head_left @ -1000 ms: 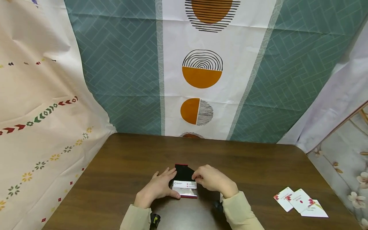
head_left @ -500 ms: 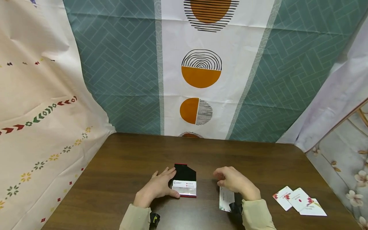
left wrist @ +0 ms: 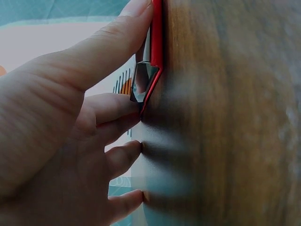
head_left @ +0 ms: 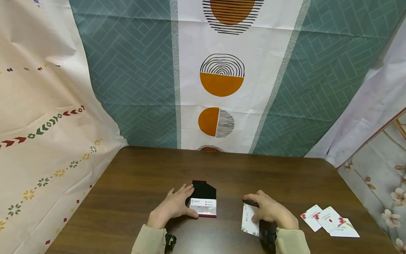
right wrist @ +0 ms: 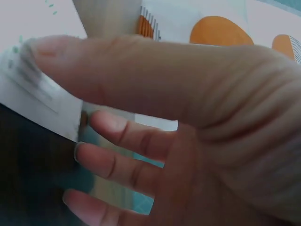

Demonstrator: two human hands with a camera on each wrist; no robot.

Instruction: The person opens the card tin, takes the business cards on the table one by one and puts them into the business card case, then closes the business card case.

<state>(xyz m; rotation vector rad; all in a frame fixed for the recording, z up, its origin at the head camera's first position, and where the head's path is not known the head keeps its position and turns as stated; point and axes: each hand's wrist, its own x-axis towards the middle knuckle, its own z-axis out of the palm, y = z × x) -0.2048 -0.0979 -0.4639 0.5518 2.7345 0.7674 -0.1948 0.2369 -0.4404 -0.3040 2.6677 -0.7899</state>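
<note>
A black card holder with red edges (head_left: 204, 191) lies on the table, a white card (head_left: 203, 202) showing in its near part. My left hand (head_left: 172, 206) holds the holder at its left side, thumb at the near corner. In the left wrist view the holder's corner shows between the thumb (left wrist: 108, 44) and index finger, while other fingertips touch the table. A white card with green leaf print (head_left: 249, 223) lies to the right. Over it is my right hand (head_left: 269, 208), index finger by the far edge, thumb (right wrist: 117, 70) above the card, fingers spread.
Farther right, several overlapping white cards with floral print (head_left: 330, 222) lie on the wooden table (head_left: 152, 165). A patterned cloth hangs behind the table (head_left: 222, 88), and curtains flank it on both sides.
My right hand has moved away from the card holder to the right and come down over the leaf-print card, uncovering it. The left hand has stayed by the holder.
</note>
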